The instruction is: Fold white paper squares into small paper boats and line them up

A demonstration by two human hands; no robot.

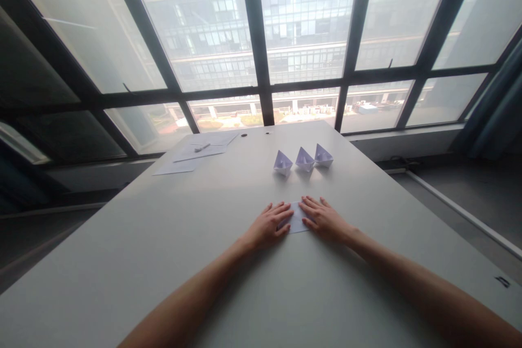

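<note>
A small folded sheet of white paper (299,222) lies flat on the white table (171,261), close to its middle. My left hand (272,223) rests on the paper's left side, fingers stretched out and pointing inward. From the other side my right hand (322,217) lies flat over the right part, its fingers spread. Both hands hide the side edges of the sheet. Just beyond them stand three folded paper boats, a left one (283,163), a middle one (304,159) and a right one (323,156), the last two nearly touching.
Several loose white sheets (179,166) lie at the far left of the table, with a pen-like white object (202,148) on top. Cable holes (243,135) mark the far edge. Large framed windows (305,22) rise behind. A dark clip-like mark (502,281) is near the right edge.
</note>
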